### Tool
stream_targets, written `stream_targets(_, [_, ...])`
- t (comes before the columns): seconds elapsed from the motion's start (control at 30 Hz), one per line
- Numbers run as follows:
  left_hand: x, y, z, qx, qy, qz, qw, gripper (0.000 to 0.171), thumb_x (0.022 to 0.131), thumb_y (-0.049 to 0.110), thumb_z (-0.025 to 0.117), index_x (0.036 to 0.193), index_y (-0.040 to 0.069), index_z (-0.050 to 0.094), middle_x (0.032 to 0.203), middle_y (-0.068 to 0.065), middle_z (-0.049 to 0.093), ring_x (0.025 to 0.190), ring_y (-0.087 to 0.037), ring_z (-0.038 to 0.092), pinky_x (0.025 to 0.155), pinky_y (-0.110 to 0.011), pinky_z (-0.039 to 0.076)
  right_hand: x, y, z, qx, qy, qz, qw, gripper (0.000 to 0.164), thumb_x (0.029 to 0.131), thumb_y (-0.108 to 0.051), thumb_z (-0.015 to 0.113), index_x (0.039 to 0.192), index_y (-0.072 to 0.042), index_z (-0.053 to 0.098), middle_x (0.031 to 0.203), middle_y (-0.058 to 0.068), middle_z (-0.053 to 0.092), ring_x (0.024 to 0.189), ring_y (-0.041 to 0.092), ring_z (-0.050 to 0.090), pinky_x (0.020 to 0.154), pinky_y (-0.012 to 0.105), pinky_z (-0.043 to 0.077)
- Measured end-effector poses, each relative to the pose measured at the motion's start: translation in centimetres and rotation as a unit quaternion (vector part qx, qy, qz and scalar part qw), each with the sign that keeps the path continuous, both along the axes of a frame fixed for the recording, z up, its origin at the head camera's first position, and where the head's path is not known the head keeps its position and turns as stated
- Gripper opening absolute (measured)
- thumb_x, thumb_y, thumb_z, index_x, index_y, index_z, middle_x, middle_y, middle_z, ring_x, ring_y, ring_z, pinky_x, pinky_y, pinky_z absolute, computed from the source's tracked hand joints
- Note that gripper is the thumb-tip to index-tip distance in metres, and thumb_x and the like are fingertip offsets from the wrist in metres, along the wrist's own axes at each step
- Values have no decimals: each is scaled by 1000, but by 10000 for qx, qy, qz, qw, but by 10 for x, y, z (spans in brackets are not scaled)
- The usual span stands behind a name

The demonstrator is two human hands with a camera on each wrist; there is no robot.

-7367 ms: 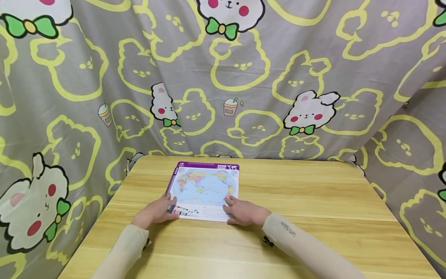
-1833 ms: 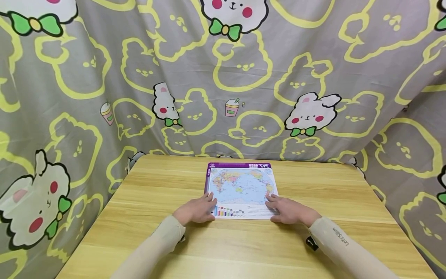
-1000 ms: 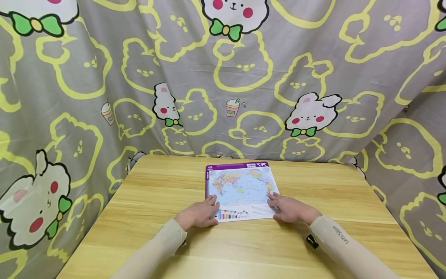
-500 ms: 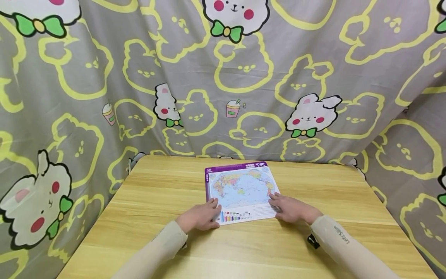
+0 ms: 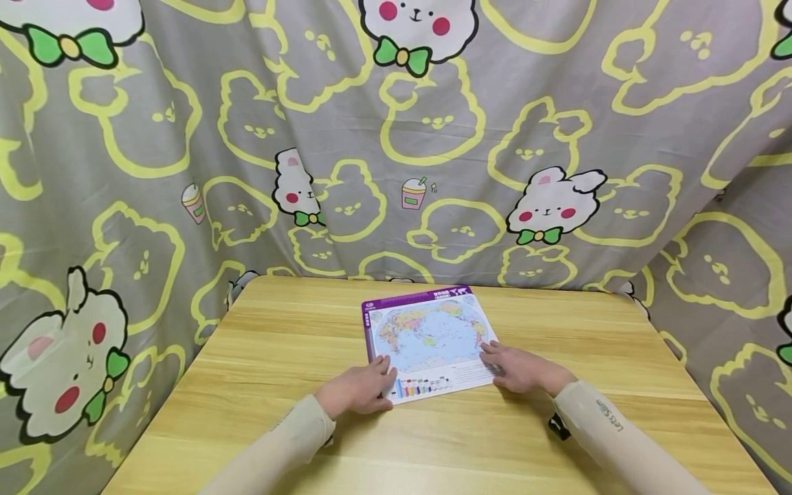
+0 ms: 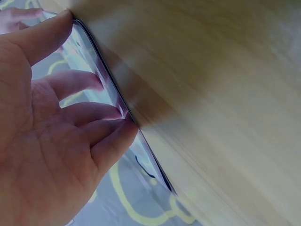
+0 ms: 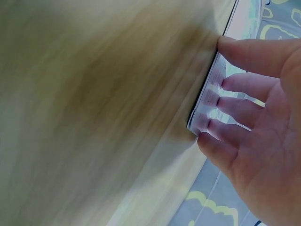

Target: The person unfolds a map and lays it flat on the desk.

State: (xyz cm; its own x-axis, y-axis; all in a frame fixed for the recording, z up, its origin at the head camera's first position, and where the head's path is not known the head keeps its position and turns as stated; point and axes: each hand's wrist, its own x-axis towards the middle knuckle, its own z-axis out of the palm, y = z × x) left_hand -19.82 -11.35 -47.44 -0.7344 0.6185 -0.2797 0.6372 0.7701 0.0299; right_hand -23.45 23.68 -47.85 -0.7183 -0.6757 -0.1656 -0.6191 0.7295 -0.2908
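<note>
A thin world map sheet or mat (image 5: 427, 347) with a purple top border lies flat on the wooden table, tilted so its left near corner sits closest to me. My left hand (image 5: 359, 388) rests on that corner; in the left wrist view its thumb (image 6: 51, 35) touches the edge and the other fingertips touch the map's surface and edge. At the right near corner, my right hand (image 5: 522, 368) lies with fingertips on the printed face. In the right wrist view its thumb (image 7: 254, 54) meets the near edge, and the fingers are spread and slightly bent.
The light wooden table (image 5: 588, 330) stretches out on both sides of the map and towards me. Behind it and along both sides hangs a grey curtain (image 5: 452, 165) with yellow outlines and white rabbits. Beige sleeves (image 5: 606, 419) cover both forearms.
The map has slid rightwards from the table's left part since the oldest frame. Over the last second it has turned slightly counterclockwise, its left side coming nearer with my left hand.
</note>
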Motion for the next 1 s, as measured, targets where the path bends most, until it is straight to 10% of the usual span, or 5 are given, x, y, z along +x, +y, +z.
stream_targets(1.0, [15, 13, -1, -89, 52, -157, 9998, 72, 90, 55, 52, 145, 12, 39, 152, -14, 27, 138, -27, 28, 107, -38, 34, -9, 9, -1, 39, 293, -85, 9995, 45, 87, -4, 63, 128, 8, 53, 140, 28, 41, 128, 46, 37, 103, 56, 33])
